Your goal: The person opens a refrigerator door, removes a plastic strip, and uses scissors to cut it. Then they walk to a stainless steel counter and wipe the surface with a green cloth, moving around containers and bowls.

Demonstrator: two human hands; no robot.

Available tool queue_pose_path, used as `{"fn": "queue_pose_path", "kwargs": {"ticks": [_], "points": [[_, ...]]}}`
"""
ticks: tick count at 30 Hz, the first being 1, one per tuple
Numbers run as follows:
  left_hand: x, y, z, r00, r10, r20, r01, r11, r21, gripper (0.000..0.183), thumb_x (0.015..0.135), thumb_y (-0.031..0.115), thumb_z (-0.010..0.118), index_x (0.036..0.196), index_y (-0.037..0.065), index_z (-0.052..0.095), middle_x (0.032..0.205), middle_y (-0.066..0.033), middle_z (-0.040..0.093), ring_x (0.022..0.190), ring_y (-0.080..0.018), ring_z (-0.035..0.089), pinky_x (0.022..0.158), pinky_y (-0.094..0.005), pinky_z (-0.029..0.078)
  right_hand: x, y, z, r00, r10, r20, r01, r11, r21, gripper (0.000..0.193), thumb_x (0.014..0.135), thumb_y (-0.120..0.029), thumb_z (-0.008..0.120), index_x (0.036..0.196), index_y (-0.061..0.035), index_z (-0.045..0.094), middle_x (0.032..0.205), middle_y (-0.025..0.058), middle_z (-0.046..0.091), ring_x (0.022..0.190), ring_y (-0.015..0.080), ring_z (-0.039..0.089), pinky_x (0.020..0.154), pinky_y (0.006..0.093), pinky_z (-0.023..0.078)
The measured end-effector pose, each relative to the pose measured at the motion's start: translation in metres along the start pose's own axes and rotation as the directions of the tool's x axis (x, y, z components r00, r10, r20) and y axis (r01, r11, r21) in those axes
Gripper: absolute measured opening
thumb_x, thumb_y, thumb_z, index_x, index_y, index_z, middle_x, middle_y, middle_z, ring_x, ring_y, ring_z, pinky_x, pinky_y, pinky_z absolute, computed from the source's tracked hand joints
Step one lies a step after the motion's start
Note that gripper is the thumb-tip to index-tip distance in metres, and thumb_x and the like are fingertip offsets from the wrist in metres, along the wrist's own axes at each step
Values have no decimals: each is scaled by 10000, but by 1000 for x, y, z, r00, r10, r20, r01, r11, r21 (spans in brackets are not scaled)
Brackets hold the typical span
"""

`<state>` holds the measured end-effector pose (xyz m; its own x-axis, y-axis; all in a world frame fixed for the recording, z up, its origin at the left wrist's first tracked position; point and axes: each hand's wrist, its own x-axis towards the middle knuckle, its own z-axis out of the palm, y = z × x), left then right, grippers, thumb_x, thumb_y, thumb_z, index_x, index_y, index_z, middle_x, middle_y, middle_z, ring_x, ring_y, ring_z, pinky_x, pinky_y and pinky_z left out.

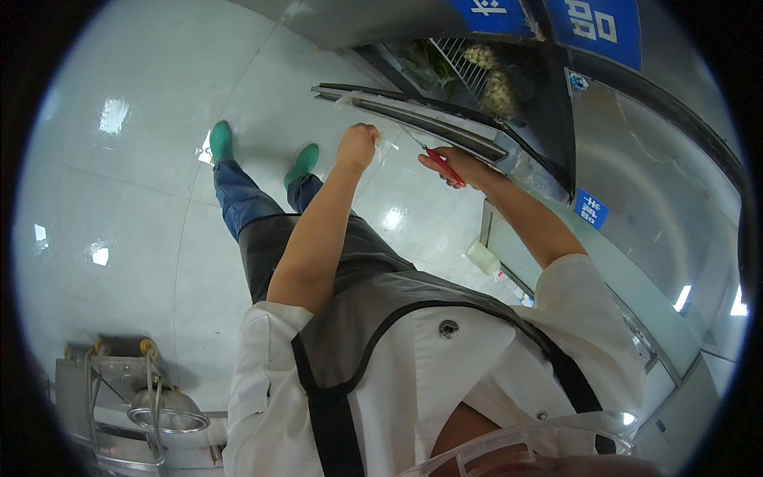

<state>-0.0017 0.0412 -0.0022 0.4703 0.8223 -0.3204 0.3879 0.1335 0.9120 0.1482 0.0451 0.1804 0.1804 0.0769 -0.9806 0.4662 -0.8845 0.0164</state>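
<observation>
Right grip (467, 168) around red-handled tool (445, 166); glossy pale floor (127, 254), open cabinet (552, 119).

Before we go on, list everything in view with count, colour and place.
Red-handled tool: 1, red, beside the door edge
Clear film: 1, translucent, left of the tool
Cabinet door: 1, grey, upper centre
Steel cabinet: 1, silver, right
Wire shelf: 1, whitish, behind the door
Pale food: 2 clumps, cream, by the shelf
Signs: 3, blue, upper right
Bottle: 1, white, right of centre
Trolley: 1, silver, lower left
Bowl: 1, silver, by the trolley
Floor: 1, pale, left
Boots: 2, green, on the floor
Apron: 1, dark grey, centre
Left hand: 1, bare, at the film
Right hand: 1, bare, holding the tool
</observation>
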Motion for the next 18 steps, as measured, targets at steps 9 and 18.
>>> {"fn": "queue_pose_path", "kwargs": {"ticks": [9,18], "points": [[-2,0,0,996,-71,54,72,997,-2,139,692,51,481,738,67,611,784,-154,582,751,-316,557,673,-374,456,-6,5,0,996,79,35,-83,987,139,331,856,-348,324,842,-58,483,509,14,421,352,79,358,315,207,264],[-4,-2,-4,996,-69,64,71,997,-29,144,688,56,482,749,74,612,792,-152,577,759,-314,554,681,-372,456,1,21,-3,987,93,132,-110,985,134,385,863,-377,261,1098,-96,381,544,-2,401,359,59,363,296,180,274]]}}
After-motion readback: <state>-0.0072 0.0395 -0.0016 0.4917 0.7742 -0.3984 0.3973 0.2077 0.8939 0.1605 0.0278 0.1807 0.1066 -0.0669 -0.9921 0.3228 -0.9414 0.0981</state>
